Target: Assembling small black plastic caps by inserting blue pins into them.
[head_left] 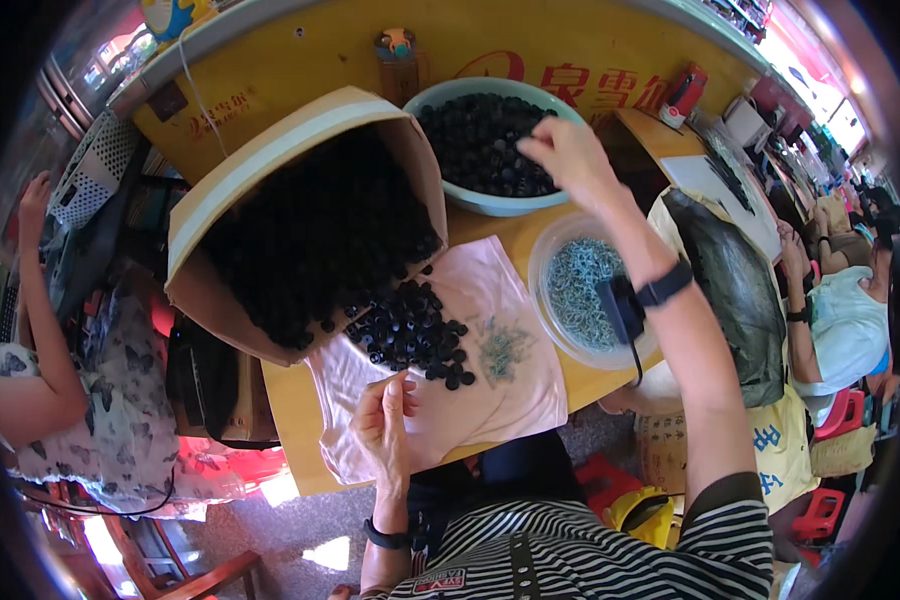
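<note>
My left hand (381, 412) hovers over the pink cloth (470, 420), thumb and fingers pinched together beside a loose pile of small round black plastic pieces (410, 335). What it pinches, if anything, is too small to name. My right hand (568, 160) reaches over a pale green basin (450, 198) filled with similar black pieces (485, 140). Its fingers are closed in a pinch, their contents unclear. A little heap of silvery screws (503, 350) lies on the cloth. Below my right forearm stands a clear round tub (542, 280) of many more screws (580, 290).
A large cardboard box (300, 125), tipped toward me, spills black pieces onto the cloth. The yellow table (295, 430) backs onto a yellow panel (330, 60). A black bag (735, 300) stands right. Other people sit nearby: an arm (45, 350) left, a person (840, 320) right.
</note>
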Demonstrator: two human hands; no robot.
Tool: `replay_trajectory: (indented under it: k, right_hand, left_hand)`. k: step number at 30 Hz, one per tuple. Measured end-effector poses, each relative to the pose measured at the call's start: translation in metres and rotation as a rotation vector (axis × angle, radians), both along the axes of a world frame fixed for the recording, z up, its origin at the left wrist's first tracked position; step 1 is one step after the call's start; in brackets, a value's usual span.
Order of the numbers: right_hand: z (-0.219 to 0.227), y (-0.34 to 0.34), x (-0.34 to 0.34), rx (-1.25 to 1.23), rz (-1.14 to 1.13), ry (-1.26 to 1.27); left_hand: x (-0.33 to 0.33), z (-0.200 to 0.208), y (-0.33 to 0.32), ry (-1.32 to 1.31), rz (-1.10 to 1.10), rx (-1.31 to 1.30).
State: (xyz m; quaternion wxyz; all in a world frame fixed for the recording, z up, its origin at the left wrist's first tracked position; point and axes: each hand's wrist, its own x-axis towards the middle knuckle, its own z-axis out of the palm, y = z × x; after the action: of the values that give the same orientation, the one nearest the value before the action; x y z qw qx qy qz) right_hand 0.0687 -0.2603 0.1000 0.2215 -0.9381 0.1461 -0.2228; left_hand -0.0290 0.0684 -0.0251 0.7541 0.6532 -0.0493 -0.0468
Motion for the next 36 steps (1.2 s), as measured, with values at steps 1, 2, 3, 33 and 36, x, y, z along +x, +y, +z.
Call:
replay_trajectory:
  k: [1,2,3,33,36]
  right_hand:
    - [0.002,-0.015,0.014,-0.070,-0.016,0.046]
    - [-0.002,-0.026,0.027,-0.198,-0.050,0.005]
    - [-0.007,-0.040,0.041,-0.197,-0.135,0.012]
    - [-0.102,0.130,-0.103,0.049,0.314,0.010]
    - [-0.108,0.129,-0.097,0.016,0.354,-0.025]
  left_hand:
    - [0.001,-0.003,-0.004,0.032,0.062,0.054]
    - [0.004,-0.002,-0.006,0.058,0.054,0.067]
    - [0.007,0.002,-0.007,0.078,0.048,0.094]
    - [0.021,-0.028,-0.007,-0.019,0.030,-0.196]
    - [0.023,-0.034,-0.007,-0.038,0.017,-0.216]
